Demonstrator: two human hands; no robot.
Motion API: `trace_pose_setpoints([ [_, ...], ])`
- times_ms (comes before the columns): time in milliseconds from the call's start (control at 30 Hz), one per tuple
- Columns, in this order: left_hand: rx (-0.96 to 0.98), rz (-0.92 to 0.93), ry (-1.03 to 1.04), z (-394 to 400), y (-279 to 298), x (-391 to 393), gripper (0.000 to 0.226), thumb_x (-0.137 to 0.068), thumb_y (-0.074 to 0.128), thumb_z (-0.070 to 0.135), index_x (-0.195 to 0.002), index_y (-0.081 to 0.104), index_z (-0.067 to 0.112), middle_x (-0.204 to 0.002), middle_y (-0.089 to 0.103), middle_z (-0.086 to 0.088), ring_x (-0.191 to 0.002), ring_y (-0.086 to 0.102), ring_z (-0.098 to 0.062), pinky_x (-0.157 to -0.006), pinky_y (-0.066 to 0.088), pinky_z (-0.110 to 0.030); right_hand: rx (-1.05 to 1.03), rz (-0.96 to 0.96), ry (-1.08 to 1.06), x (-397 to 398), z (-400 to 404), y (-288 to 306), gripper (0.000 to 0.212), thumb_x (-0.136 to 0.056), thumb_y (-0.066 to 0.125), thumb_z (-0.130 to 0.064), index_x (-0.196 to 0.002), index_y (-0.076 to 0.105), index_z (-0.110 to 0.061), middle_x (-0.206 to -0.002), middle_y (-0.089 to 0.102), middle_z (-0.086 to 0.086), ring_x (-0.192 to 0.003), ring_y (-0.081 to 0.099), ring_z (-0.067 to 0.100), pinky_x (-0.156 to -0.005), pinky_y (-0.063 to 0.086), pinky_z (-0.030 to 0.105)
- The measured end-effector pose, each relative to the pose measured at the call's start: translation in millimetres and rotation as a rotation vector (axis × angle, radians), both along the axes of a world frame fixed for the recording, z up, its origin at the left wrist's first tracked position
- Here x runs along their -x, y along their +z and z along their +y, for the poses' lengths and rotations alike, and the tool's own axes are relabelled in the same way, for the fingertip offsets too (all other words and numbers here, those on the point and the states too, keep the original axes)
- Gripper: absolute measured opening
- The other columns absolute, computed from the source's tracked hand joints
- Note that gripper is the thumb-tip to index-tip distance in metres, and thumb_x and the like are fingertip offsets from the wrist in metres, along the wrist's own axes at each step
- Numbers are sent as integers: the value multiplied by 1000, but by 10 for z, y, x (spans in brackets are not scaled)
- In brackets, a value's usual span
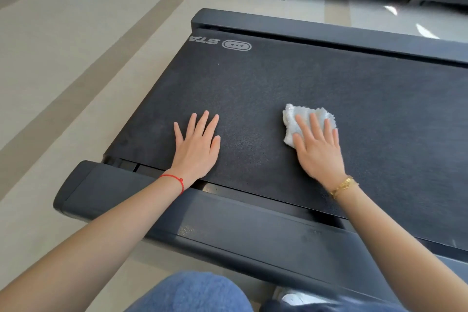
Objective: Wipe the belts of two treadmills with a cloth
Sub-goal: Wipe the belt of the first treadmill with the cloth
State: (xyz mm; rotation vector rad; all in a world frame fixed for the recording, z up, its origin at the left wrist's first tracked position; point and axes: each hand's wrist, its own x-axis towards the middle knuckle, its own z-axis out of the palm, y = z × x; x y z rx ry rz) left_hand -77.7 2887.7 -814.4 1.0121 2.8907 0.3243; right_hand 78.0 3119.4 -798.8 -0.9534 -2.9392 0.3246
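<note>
The right hand (317,149) pressed flat fingers (314,124) on the white cloth (291,121), on the treadmill belt (253,88). The left hand (198,145) lay flat, empty, well apart to the cloth's left.

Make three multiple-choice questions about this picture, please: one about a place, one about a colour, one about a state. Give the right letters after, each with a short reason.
1. Where does the cloth lie?
A. on the belt
B. on the floor
C. on the side rail

2. What colour is the band on the left wrist?
A. blue
B. red
C. green

3. How is the left hand?
A. holding the cloth
B. closed in a fist
C. flat on the belt, holding nothing

Answers:
1 A: the white cloth rests on the dark belt under the right hand.
2 B: the wrist band is a thin red string.
3 C: its fingers are straight and spread on the belt.
</note>
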Motion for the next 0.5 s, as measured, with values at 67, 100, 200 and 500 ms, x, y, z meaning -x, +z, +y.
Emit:
trace_pose_setpoints([
  [67,-1,2,-30,108,-4,-69,56,-105,23,39,-159,10,28,-167,6,2,-153,-4,-22,-120,-3,-62,5,7,53,50,-145,-4,53,-105,24,-39,-156,11,-34,-165,7,3,-151,2,37,-122,2,49],
  [100,0,4,-36,150,-9,-104,56,-105,23,38,-159,10,28,-167,6,2,-153,-4,-22,-120,-3,-61,3,13,119,48,-251,-11,53,-105,23,-40,-156,11,-36,-165,7,1,-151,1,36,-122,2,48],
  [200,-2,8,-23,202,-17,-166,56,-105,25,36,-159,10,26,-167,5,2,-153,-4,-21,-120,-1,-60,37,36,325,-66,-585,-12,53,-105,23,-44,-155,9,-40,-165,4,-4,-152,-5,30,-123,-4,43],
  [500,-19,52,-40,130,-19,-226,55,-105,25,34,-158,13,26,-166,8,2,-153,0,-21,-121,2,-56,332,274,301,-430,-544,94,62,-98,36,-52,-155,23,-30,-164,11,-9,-152,-4,11,-124,-3,35],
])
